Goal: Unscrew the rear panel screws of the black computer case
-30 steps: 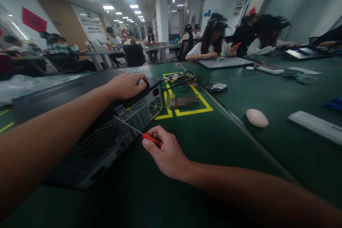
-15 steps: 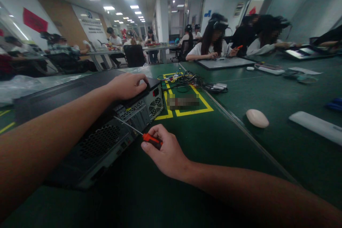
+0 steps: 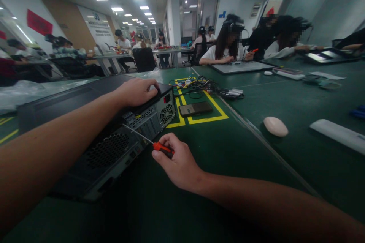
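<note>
A black desktop computer case [image 3: 108, 150] lies on its side on the green table, its back panel with vents and a fan grille facing me. My left hand [image 3: 139, 92] rests on top of the case near its rear edge, fingers spread and bent over the surface. In my right hand [image 3: 179, 161] is a screwdriver [image 3: 163, 149] with an orange and black handle, held between thumb and fingers. Its long thin shaft points up and left, and the tip meets the back panel below my left wrist. Whether a screw sits at the tip is too small to tell.
Beyond the case lie a tangle of cables [image 3: 202, 83] and a phone [image 3: 195, 109] by yellow tape. To the right are a pale rounded object [image 3: 275, 126] and a long white object [image 3: 338, 133]. Clear plastic wrap [image 3: 17, 95] lies left. Other people work across the table.
The view has shifted very slightly. Both hands, the screwdriver and the case keep nearly the same positions.
</note>
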Tool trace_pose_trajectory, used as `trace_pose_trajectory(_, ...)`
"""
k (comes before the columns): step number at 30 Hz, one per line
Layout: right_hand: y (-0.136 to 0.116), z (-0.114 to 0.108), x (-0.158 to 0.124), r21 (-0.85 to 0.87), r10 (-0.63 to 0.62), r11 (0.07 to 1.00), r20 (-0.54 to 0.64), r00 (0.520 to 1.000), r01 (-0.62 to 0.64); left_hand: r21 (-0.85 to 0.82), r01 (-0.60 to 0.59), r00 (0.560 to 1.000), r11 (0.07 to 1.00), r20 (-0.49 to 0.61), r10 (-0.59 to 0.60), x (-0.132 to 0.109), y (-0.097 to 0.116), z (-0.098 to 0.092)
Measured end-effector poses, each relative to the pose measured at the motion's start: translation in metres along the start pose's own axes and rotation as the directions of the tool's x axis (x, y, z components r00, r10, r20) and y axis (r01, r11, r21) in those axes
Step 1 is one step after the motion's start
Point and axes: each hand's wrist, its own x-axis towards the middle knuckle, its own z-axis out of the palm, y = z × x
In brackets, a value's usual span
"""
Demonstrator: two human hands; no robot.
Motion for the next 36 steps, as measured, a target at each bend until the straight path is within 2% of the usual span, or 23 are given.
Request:
trace_pose_trajectory(12,0.0002,-0.0002,-0.0009,-0.002,0.007,1.000,0.008,1.000,-0.007,-0.013,0.018,1.000,1.000,0.000,-0.018,-0.0007,0.0015,-0.0013)
trace_pose_trajectory(19,0.0001,0.0001,-0.0018,0.019,0.011,1.000,0.009,1.000,-0.011,-0.026,-0.033,0.999,0.999,0.012,0.033,-0.0071,0.0057,-0.0076)
trace_pose_trajectory(36,-0.0034,-0.0009,-0.0025,0.057,0.024,0.998,0.034,0.999,-0.026,-0.029,-0.030,0.999,0.999,0.013,0.030,-0.0063,0.0047,-0.0068)
